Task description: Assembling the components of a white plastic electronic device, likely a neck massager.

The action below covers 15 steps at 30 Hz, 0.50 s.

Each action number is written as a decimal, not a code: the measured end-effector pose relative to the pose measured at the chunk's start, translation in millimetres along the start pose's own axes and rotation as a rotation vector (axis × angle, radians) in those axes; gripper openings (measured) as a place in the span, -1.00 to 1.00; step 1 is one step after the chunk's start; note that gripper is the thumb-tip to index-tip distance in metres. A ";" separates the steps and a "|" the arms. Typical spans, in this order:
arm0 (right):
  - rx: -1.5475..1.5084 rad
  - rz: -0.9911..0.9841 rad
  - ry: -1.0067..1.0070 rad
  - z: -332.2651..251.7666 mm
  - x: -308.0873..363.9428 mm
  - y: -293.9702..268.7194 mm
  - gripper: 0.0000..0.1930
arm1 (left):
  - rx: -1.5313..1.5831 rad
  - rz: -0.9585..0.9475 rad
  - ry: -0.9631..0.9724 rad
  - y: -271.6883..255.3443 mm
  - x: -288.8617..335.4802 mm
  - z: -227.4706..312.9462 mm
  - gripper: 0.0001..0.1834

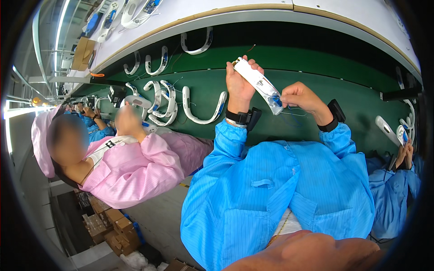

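Observation:
My left hand (241, 86) is wrapped round a long white plastic housing (253, 77), tilted so its lower end points toward my right hand. Inside that lower end sits a blue part (274, 99) with thin wires about it. The fingers of my right hand (302, 97) are pinched together at this end, beside the blue part; what lies between the fingertips is too small to make out. Thin loose wires (296, 108) trail below the fingers. Both wrists wear black bands with a dark block.
A green work surface (348, 99) runs beneath my hands, with a white shelf (253, 13) above its far side. Several white U-shaped housings (203, 118) lie to the left. Close on my left sits a person in pink (140, 167); another person's hands (404, 153) work at the right.

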State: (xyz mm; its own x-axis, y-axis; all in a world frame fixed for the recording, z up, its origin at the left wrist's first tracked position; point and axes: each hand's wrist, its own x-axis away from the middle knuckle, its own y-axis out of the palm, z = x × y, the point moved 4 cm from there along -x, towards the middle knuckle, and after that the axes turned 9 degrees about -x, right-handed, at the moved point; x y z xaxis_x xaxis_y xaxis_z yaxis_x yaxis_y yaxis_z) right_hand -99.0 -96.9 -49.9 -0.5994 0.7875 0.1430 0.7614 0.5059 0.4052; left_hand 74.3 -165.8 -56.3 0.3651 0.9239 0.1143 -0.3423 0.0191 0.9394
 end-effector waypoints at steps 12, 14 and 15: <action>-0.032 -0.011 -0.013 2.2 0.7 -0.7 -0.78 | 0.023 -0.021 -0.019 -0.6 0.1 -5.7 -0.29; 0.038 0.082 -0.067 7.7 -3.0 -4.7 -0.78 | 0.028 -0.013 -0.023 0.0 0.3 -8.2 -0.30; 0.038 0.083 -0.068 12.5 -5.3 -4.0 -0.78 | -0.010 0.016 0.001 0.6 0.9 -9.7 -0.32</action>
State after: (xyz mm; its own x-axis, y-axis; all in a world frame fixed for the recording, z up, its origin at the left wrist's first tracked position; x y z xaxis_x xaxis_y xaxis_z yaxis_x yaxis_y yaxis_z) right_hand -95.7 -98.7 -63.6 -0.5169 0.8486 0.1125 0.8172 0.4500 0.3602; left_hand 66.0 -161.2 -58.7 0.3587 0.9245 0.1292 -0.3567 0.0079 0.9342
